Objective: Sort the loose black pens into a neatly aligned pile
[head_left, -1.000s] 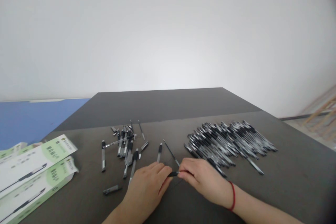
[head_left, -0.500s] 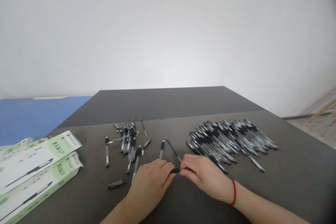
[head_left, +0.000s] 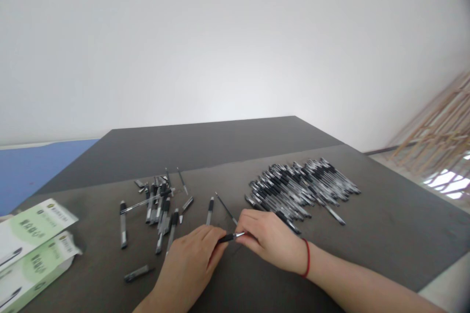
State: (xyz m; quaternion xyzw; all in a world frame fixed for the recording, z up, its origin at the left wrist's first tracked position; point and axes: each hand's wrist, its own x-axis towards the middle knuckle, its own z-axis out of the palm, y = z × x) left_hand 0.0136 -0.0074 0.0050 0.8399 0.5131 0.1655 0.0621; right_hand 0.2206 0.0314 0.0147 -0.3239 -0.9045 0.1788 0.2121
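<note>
Low over the near part of the table, my left hand (head_left: 189, 261) is closed around a pen (head_left: 227, 238), whose black grip sticks out past the thumb. My right hand (head_left: 270, 242), with a red string at the wrist, pinches the pen's silver tip. The rest of the pen is hidden in the left hand. Just beyond the fingers lie a thin refill (head_left: 224, 206) and a pen barrel (head_left: 210, 210). To the left is a loose heap of barrels, caps and refills (head_left: 161, 210). On the right, a large pile of pens (head_left: 293, 190) lies side by side.
Two white and green pen boxes (head_left: 38, 227) sit at the left edge. A single cap (head_left: 137, 273) lies near my left forearm. The dark table (head_left: 205, 142) reaches to a white wall. A wooden rack (head_left: 440, 122) stands on the floor at right.
My head has turned a little to the right, so everything sits further left in view. More of the pen's silver tip shows between my hands; both keep their grip.
</note>
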